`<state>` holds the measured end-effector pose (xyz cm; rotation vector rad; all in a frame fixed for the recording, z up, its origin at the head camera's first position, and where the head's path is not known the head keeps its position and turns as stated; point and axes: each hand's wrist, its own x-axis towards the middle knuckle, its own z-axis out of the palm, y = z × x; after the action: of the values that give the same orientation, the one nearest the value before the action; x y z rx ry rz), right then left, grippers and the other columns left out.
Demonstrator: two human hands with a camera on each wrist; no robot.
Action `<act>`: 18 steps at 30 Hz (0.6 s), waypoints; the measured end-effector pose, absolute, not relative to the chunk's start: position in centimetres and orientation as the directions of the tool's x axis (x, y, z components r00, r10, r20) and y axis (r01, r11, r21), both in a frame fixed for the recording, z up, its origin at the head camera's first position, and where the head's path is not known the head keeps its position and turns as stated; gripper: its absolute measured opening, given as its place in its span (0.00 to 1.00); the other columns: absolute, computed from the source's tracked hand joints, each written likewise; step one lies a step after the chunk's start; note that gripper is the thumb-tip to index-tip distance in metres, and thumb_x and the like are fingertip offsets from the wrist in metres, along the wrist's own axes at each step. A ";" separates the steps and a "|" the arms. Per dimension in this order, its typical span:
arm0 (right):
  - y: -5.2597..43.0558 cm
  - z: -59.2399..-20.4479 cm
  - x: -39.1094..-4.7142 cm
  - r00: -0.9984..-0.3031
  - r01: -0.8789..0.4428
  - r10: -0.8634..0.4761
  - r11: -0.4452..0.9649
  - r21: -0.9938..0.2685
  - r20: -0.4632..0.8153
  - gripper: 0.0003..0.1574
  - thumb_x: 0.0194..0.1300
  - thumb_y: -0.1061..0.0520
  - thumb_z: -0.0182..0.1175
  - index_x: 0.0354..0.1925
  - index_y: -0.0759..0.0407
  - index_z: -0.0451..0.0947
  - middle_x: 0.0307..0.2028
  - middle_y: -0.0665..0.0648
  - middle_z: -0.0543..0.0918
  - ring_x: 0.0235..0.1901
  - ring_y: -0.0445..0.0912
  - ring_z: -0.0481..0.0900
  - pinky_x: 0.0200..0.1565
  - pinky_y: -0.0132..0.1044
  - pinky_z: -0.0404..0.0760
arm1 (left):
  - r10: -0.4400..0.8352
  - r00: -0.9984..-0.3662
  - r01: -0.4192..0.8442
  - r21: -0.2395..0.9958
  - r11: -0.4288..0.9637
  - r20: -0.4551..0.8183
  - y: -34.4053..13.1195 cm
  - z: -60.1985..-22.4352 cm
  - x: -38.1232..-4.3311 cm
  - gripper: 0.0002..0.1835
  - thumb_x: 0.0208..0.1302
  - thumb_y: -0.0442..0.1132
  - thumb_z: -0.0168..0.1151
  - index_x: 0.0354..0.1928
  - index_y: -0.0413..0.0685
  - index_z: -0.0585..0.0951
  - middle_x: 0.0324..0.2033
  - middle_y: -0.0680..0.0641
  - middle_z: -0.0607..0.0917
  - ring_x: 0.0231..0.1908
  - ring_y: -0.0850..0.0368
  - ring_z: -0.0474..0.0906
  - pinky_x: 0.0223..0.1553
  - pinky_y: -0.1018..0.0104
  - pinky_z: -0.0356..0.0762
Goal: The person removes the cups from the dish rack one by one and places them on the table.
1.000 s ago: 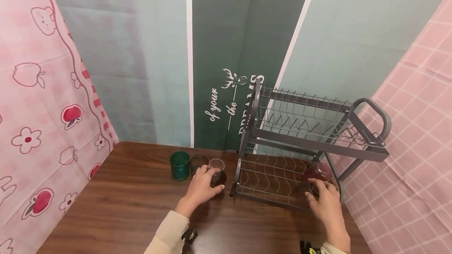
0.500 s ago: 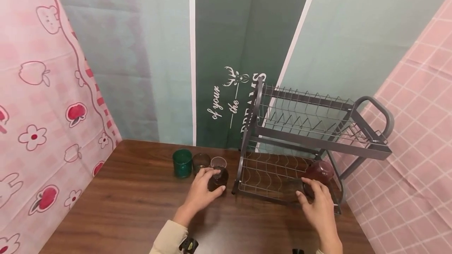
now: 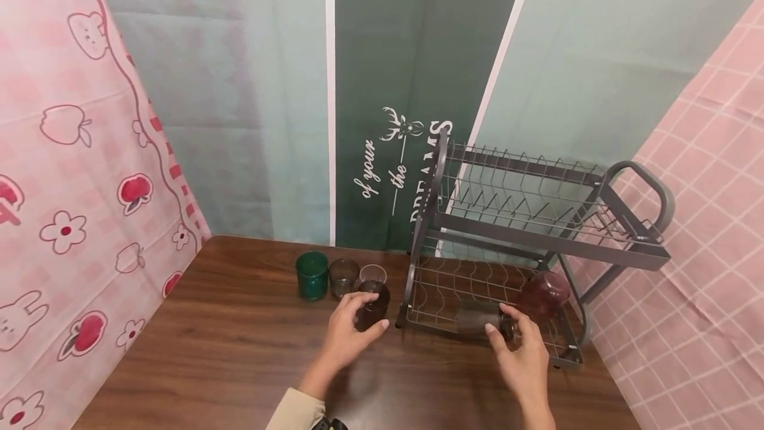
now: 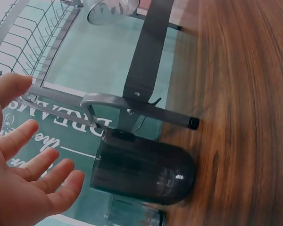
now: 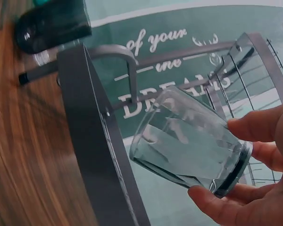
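Note:
My right hand (image 3: 522, 357) pinches a greyish see-through drinking glass (image 5: 188, 141) by its thick base, between thumb and fingers. That glass lies tilted sideways, its mouth pointing left, over the front of the rack's lower tier. My left hand (image 3: 352, 327) has its fingers spread beside a dark glass (image 3: 376, 304) on the table. In the left wrist view a gap shows between those fingers and the dark glass (image 4: 144, 169). A reddish-pink glass (image 3: 546, 294) rests at the right end of the lower tier.
A grey two-tier dish rack (image 3: 537, 234) stands on the right of the wooden table (image 3: 227, 350). Left of it, behind the dark glass, are a green glass (image 3: 312, 276), a brownish glass (image 3: 344, 277) and a clear glass (image 3: 373, 274). Fabric hangs at the back and sides.
My right hand has moved left with its glass, away from the pink glass. My left hand stays beside the dark glass, its fingers slightly more apart from it. The head view has shifted a little.

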<state>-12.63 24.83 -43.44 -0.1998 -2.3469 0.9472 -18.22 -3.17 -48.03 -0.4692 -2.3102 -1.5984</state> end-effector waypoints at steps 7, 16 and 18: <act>23.5 -43.8 -12.8 -0.848 -0.038 0.406 0.594 -0.804 0.340 0.25 0.57 0.62 0.66 0.54 0.58 0.74 0.47 0.61 0.77 0.43 0.44 0.73 0.34 0.17 0.69 | 0.089 -0.937 0.350 0.915 0.200 0.339 -2.7 -48.0 -17.9 0.22 0.51 0.43 0.71 0.50 0.53 0.79 0.49 0.48 0.75 0.47 0.48 0.73 0.39 0.58 0.76; 22.0 -44.2 -13.1 -0.890 -0.124 0.351 0.428 -0.895 0.291 0.25 0.59 0.64 0.63 0.55 0.63 0.72 0.52 0.65 0.74 0.48 0.53 0.72 0.39 0.23 0.72 | 0.157 -0.940 0.300 0.953 -0.044 0.303 -2.8 -45.6 -16.9 0.22 0.54 0.29 0.66 0.53 0.37 0.75 0.52 0.36 0.72 0.52 0.33 0.68 0.44 0.40 0.71; 21.6 -44.3 -13.1 -0.895 -0.141 0.339 0.403 -0.904 0.291 0.25 0.59 0.65 0.62 0.56 0.63 0.72 0.52 0.65 0.74 0.48 0.50 0.71 0.40 0.24 0.73 | 0.182 -0.937 0.289 0.954 -0.082 0.300 -2.8 -45.2 -16.7 0.23 0.55 0.28 0.65 0.54 0.35 0.74 0.53 0.35 0.72 0.53 0.33 0.68 0.44 0.44 0.72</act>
<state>-13.13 21.58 -44.33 -0.1692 -2.2325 1.5008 -16.70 -2.83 -45.21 -0.5343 -2.0758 -2.1929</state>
